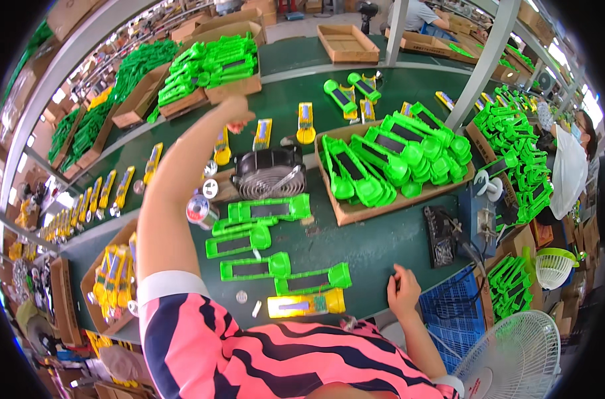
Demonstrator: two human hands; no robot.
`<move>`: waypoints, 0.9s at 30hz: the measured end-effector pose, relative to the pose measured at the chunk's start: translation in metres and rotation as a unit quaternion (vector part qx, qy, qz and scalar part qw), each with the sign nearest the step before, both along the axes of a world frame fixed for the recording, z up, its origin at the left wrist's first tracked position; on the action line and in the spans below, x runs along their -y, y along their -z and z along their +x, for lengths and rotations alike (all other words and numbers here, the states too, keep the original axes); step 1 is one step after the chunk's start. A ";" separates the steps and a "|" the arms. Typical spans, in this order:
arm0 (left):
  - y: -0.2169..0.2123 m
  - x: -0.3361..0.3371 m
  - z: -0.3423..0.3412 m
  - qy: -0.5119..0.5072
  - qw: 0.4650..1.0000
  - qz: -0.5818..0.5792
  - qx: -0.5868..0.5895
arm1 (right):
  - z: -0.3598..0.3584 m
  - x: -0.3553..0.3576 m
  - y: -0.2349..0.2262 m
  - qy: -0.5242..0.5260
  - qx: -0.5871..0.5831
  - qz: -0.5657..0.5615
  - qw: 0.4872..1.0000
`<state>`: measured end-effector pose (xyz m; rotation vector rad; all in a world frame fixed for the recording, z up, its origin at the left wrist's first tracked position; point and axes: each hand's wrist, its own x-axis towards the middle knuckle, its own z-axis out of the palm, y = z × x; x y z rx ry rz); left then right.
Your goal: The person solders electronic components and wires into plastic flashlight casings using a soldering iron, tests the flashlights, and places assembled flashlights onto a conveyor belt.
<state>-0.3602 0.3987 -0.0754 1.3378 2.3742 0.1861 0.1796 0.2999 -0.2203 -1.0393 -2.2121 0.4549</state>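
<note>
My left hand reaches far out over the green belt, its fingers curled downward and blurred. Just below it is a yellow lamp body; whether the fingers touch it I cannot tell. My right hand hovers low at the right with thumb and fingers apart, holding nothing. Between my arms a yellow lamp body with wires lies on the near edge of the bench. Beyond it lie several green plastic casings with dark panels, one of them a front casing and another a back casing.
A cardboard box piled with green casings stands beyond my right hand. A black fan and a solder reel sit mid-bench. At left is a box of yellow lamp bodies; at right, a blue crate and a white fan.
</note>
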 end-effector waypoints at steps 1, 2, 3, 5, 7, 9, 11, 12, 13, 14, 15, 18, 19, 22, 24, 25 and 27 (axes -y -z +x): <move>0.023 -0.006 -0.006 -0.028 0.998 0.033 0.052 | -0.001 -0.003 -0.001 0.006 -0.006 0.004 1.000; 0.041 -0.013 -0.010 -0.019 0.999 0.018 0.031 | -0.002 -0.002 -0.002 0.003 0.011 0.007 1.000; 0.060 -0.012 -0.015 -0.016 1.000 -0.001 0.012 | -0.004 -0.002 -0.001 -0.008 0.030 0.004 1.000; 0.091 -0.003 -0.004 -0.100 0.992 0.069 0.038 | -0.003 -0.001 -0.002 -0.001 0.037 0.002 0.999; 0.131 -0.006 -0.015 -0.029 0.993 0.084 -0.075 | -0.004 -0.001 -0.006 -0.005 0.045 -0.002 0.999; 0.119 -0.011 0.010 -0.040 0.994 0.104 -0.017 | -0.003 -0.002 -0.007 0.013 0.057 0.000 0.998; 0.112 -0.016 0.012 -0.068 0.993 0.089 0.029 | -0.001 -0.001 -0.006 0.013 0.068 -0.011 0.998; 0.110 -0.013 0.011 -0.073 0.993 0.086 0.030 | 0.000 -0.001 -0.006 0.013 0.066 -0.011 0.998; 0.109 -0.012 0.010 -0.106 0.986 0.125 0.042 | -0.001 -0.002 -0.005 0.013 0.063 -0.009 0.998; 0.105 -0.010 0.007 -0.138 0.975 0.163 0.053 | -0.002 -0.002 -0.006 0.010 0.063 -0.011 0.998; 0.099 -0.005 0.000 -0.135 0.964 0.227 0.032 | -0.005 -0.004 -0.005 0.005 0.064 -0.010 0.998; 0.058 0.027 -0.028 -0.123 0.972 0.201 0.014 | -0.006 -0.003 -0.007 -0.005 0.058 0.005 0.998; 0.051 0.039 -0.041 -0.124 0.973 0.192 -0.018 | -0.008 -0.003 -0.009 0.028 0.048 -0.039 0.998; 0.064 0.074 -0.078 -0.158 0.976 0.074 -0.131 | -0.022 -0.007 -0.008 0.113 -0.072 -0.146 0.980; 0.093 0.098 -0.094 -0.184 0.965 0.094 -0.158 | -0.038 -0.004 -0.016 0.160 -0.177 -0.192 0.952; 0.112 0.107 -0.104 -0.205 0.955 0.116 -0.182 | -0.045 -0.004 -0.022 0.155 -0.177 -0.196 0.952; 0.119 0.111 -0.102 -0.219 0.954 0.108 -0.176 | -0.052 -0.008 -0.031 0.038 -0.108 -0.077 0.990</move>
